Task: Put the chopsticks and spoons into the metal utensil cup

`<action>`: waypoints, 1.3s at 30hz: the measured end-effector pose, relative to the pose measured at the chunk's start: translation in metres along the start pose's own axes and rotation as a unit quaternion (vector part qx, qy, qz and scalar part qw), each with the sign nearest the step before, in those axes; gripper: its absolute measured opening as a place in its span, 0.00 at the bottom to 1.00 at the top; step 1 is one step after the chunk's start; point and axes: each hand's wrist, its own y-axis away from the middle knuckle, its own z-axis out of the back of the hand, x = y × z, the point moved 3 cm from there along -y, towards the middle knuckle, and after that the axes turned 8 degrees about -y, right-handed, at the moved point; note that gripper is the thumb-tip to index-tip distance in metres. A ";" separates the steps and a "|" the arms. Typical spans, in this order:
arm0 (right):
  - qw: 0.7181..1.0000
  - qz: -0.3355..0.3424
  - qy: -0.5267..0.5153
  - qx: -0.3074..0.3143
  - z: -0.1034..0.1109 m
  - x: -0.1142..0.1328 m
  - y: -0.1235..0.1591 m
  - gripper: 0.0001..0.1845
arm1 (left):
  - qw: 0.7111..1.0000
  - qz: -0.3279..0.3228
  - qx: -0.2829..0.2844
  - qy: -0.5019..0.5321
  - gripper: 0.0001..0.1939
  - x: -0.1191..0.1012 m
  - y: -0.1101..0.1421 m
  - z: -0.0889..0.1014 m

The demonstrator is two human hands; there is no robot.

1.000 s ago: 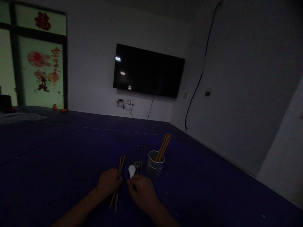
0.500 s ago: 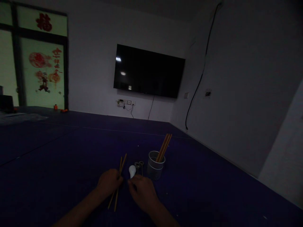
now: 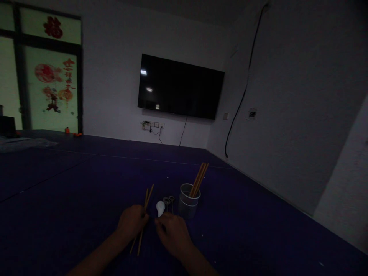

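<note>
Over purple surface [image 3: 94, 191], left hand [image 3: 131, 222] closed round chopsticks [image 3: 149, 196], right hand [image 3: 174, 233] curled beside spoon [image 3: 160, 207] (hold unclear), red 福 [image 3: 53, 27] behind.

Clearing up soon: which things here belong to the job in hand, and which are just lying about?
Likely the job's:
chopsticks in the left hand
white spoon and two metal utensils by the right hand
grey cup, other chopsticks inside

Lying about, apparently:
orange items
pale sheeting

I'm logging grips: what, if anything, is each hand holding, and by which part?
Left hand: chopsticks, gripped near the middle. Right hand: covers the near end of the white spoon; whether it holds it cannot be told.
</note>
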 end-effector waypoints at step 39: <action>0.764 -0.104 -0.469 -0.432 0.086 -0.048 0.003 0.22 | 0.937 -0.130 -0.084 0.314 0.29 -0.025 0.008 -0.009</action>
